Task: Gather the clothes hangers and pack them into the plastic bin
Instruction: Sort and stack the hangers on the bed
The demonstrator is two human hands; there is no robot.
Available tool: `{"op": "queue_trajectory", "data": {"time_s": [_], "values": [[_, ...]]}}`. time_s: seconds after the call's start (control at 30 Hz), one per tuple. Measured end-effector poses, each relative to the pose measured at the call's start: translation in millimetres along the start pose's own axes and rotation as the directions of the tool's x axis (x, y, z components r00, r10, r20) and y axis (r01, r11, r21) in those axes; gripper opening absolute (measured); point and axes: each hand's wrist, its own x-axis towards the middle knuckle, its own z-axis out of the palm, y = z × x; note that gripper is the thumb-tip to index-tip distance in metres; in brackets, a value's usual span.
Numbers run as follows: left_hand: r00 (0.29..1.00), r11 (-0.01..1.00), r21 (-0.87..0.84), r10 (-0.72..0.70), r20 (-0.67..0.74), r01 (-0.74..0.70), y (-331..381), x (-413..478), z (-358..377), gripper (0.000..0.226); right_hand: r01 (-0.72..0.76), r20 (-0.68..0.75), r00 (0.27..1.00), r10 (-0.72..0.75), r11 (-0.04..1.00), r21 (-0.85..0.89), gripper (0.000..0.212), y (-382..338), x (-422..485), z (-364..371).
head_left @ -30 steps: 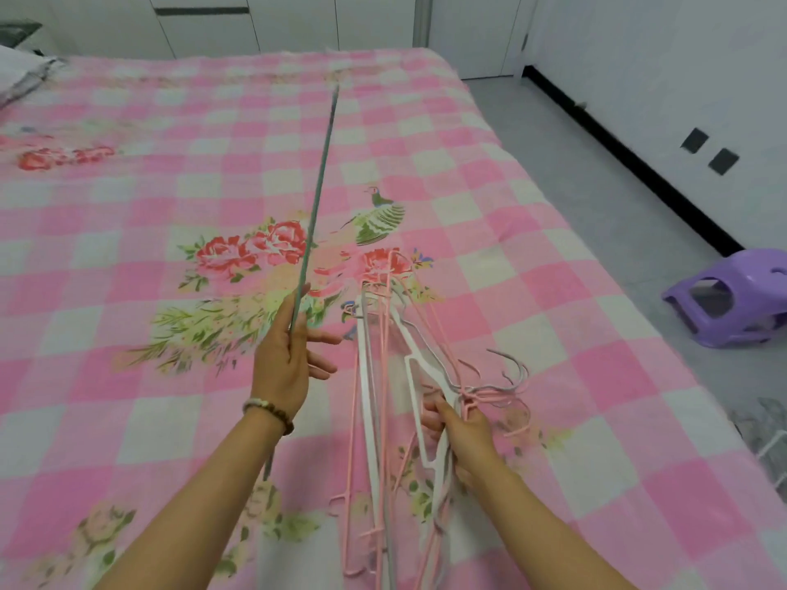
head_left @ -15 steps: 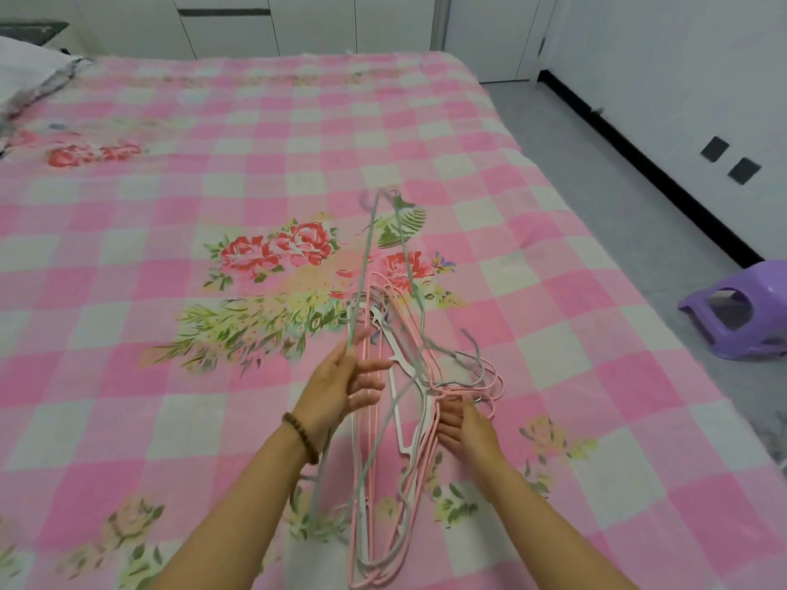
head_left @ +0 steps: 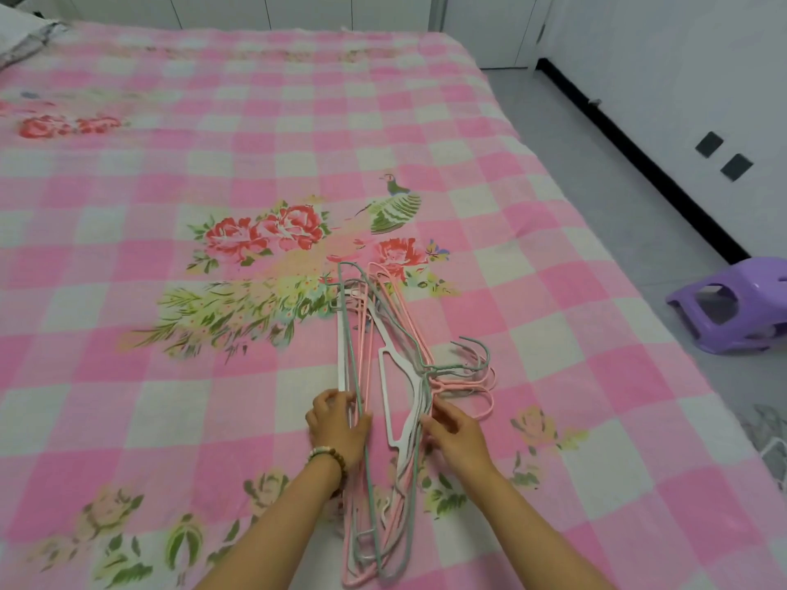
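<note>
A stack of several thin clothes hangers (head_left: 385,355), pink, white and green, lies flat on the pink checked bed sheet, hooks (head_left: 477,372) pointing right. A green hanger (head_left: 355,330) lies on top of the pile. My left hand (head_left: 338,423) grips the straight bottom bars at the stack's left side. My right hand (head_left: 455,432) pinches the shoulder arms just below the hooks. No plastic bin is in view.
The bed (head_left: 213,163) fills most of the view, its right edge running diagonally toward the near right. Grey floor lies to the right with an overturned purple plastic stool (head_left: 732,304). A pillow corner (head_left: 21,36) shows at the far left.
My left hand brought the green hanger down from an upright pose and laid it on the pile. Both hands now hold the stack's sides. The view has shifted right.
</note>
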Motion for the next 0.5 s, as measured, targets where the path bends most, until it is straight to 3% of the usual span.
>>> {"op": "queue_trajectory", "data": {"time_s": [0.1, 0.17, 0.23, 0.33, 0.5], "values": [[0.991, 0.979, -0.167, 0.101, -0.088, -0.115, 14.7, -6.0, 0.0, 0.024, -0.035, -0.033, 0.999, 0.04, 0.99, 0.139, 0.028, 1.5, -0.7, 1.0], [0.981, 0.884, -0.426, 0.183, -0.066, -0.193, 29.0, -16.8, -1.6, 0.022, -0.029, -0.077, 0.996, 0.046, 0.976, 0.214, 0.025, -3.2, -2.7, 2.7], [0.975, 0.76, -0.618, 0.218, -0.048, -0.2, 41.1, -27.0, -5.3, 0.021, 0.025, -0.124, 0.992, -0.003, 0.984, 0.177, 0.024, -7.8, -4.6, 3.0], [0.974, 0.699, -0.683, 0.207, -0.088, -0.21, 54.0, -30.5, -14.6, 0.026, 0.125, -0.133, 0.985, -0.108, 0.984, 0.128, 0.028, -19.4, -9.2, 3.2], [0.981, 0.624, -0.758, 0.156, -0.116, -0.189, 62.4, -22.0, -27.8, 0.015, 0.163, -0.03, 0.987, -0.16, 0.96, 0.227, 0.048, -42.0, -14.2, 8.9]]}}
